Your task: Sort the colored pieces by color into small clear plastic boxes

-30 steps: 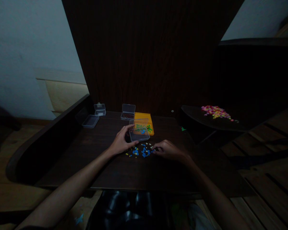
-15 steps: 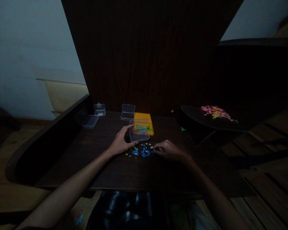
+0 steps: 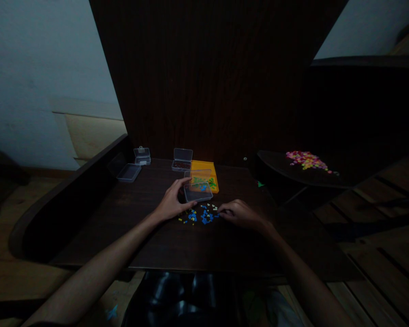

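My left hand grips the left side of a clear plastic box, thumb at its near edge and fingers at the far side. The box's lid stands raised, and its front part overlaps a yellow tray behind it. Just in front of the box lie small blue pieces, with yellow and whitish ones scattered among them. My right hand is closed in a pinch at the right edge of this pile, beside a blue piece. Whatever its fingertips hold is too small and dark to make out.
Green and blue pieces lie in the yellow tray. Behind stands an open clear box of dark red bits. Two more open clear boxes, one larger and one small, sit left. Colourful beads cover part of the right shelf.
Both hands stay in practically the same place, the left on the clear box and the right at the pile. The whole view has shifted very slightly.
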`<state>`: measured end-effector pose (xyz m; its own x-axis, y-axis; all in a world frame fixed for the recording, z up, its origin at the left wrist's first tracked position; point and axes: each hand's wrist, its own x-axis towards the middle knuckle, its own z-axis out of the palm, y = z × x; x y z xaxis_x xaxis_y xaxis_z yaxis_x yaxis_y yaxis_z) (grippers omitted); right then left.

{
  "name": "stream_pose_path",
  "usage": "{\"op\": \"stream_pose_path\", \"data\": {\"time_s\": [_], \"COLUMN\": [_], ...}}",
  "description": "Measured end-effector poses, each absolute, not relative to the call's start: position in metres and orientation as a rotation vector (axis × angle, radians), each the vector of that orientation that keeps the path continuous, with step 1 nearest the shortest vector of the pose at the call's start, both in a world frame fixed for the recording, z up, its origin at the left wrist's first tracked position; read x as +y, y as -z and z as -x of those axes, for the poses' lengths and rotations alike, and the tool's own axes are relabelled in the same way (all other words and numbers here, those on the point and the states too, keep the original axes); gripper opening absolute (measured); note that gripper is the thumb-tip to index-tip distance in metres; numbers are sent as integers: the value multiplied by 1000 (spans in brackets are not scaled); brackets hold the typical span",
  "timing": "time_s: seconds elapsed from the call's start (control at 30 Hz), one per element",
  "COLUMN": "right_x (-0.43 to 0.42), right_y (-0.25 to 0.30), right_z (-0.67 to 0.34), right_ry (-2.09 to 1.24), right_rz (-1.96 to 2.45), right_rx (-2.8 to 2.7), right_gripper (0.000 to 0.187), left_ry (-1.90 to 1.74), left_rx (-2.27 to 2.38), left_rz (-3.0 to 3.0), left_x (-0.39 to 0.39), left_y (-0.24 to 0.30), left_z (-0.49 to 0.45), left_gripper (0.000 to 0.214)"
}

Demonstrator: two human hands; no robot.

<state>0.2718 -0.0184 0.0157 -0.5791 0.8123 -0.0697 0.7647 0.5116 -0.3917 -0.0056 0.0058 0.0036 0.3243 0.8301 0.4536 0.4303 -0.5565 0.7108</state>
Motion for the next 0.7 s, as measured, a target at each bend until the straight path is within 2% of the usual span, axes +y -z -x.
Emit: {"op": "stream_pose_path", "data": {"time_s": [0.7], "right_x": [-22], "right_y": [-21], "right_z": [-266], "right_ry": [-524], "right_rz": [1378], "right_rx": [-2712], "right_gripper": [24], "left_ry": [-1137], "left_rx": [1112], "left_rz": [-2140], "left_x": [6], "left_y": [-2], "left_z": [6], "left_gripper": [71]}}
